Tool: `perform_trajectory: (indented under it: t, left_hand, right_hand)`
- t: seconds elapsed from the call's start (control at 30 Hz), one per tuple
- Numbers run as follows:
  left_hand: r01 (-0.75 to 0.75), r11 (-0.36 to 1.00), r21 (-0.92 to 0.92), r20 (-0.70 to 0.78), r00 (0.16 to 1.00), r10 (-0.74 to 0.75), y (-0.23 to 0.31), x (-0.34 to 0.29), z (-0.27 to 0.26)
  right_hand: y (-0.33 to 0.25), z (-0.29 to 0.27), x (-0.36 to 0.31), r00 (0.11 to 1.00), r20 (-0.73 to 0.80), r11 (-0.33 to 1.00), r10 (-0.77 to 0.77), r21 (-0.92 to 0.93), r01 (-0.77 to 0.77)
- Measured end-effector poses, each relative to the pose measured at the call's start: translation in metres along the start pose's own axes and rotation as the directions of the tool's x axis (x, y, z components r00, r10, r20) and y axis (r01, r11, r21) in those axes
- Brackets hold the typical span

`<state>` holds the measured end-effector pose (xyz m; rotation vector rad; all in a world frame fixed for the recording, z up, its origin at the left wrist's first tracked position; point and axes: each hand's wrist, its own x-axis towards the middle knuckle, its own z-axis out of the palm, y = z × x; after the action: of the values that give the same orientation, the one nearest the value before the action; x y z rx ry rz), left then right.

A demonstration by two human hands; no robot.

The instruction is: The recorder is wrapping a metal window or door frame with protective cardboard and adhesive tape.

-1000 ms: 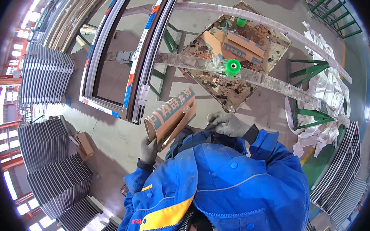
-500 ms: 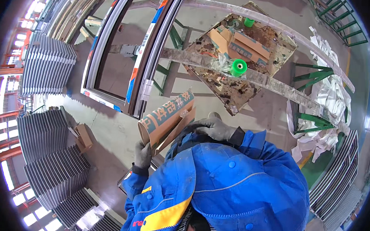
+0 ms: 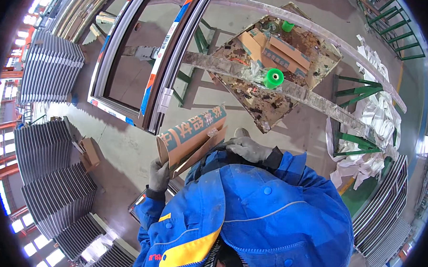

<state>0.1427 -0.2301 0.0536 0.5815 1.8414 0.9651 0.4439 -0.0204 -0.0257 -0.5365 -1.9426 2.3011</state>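
A folded piece of brown cardboard [image 3: 192,135] with green print stands tilted in front of my chest. My left hand [image 3: 159,175], in a grey glove, grips its lower left end. My right hand [image 3: 249,149], also gloved in grey, lies near the cardboard's right end, against dark cloth at my front. Its fingers look stretched toward the left; their tips are partly lost against the dark cloth, and nothing shows in them. Ahead on the left, a dark window frame [image 3: 154,92] with printed protective tape rests across pale rails.
A green roll of film [image 3: 273,78] sits on the near rail [image 3: 316,96]. Beyond it, flattened cardboard [image 3: 286,56] lies on a stained board [image 3: 253,99]. White wrapping [image 3: 374,116] hangs around green trestles [image 3: 357,142] on the right. Stacked grey profiles [image 3: 58,193] stand at left.
My left hand and the cardboard have shifted slightly left, the hand still gripping it. The right hand stays almost in place. The surroundings have slid slightly left in the view.
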Motion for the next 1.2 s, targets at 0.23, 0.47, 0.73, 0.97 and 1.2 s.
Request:
perform_trajectory:
  t: [0.23, 0.47, 0.73, 0.97, 1.2]
  left_hand:
    - [-0.039, 0.995, -0.092, -0.010, 0.999, 0.038, -0.004, 0.001, -0.003]
    - [-0.101, 0.995, -0.006, 0.017, 0.995, 0.101, 0.006, 0.001, -0.002]
    - [-0.076, 0.996, 0.052, 0.106, 0.992, 0.071, 0.024, -0.007, 0.002]
    - [-0.200, 0.969, 0.143, -0.023, 0.978, 0.205, 0.035, -0.024, -0.030]
    - [-0.185, 0.964, 0.191, 0.089, 0.981, 0.171, 0.028, -0.013, -0.030]
  right_hand:
    - [-0.006, -0.012, -0.003, 0.992, -0.081, 0.993, 0.094, -0.066, -0.100]
    - [-0.045, -0.031, 0.005, 0.890, -0.314, 0.926, -0.329, -0.294, 0.239]
    - [-0.057, -0.022, 0.033, 0.811, 0.000, 0.595, -0.585, -0.679, 0.429]
    - [0.027, -0.098, -0.003, 0.988, -0.028, 0.231, 0.150, -0.971, -0.063]
    - [-0.088, -0.045, 0.020, 0.806, 0.006, 0.537, -0.591, -0.743, 0.400]
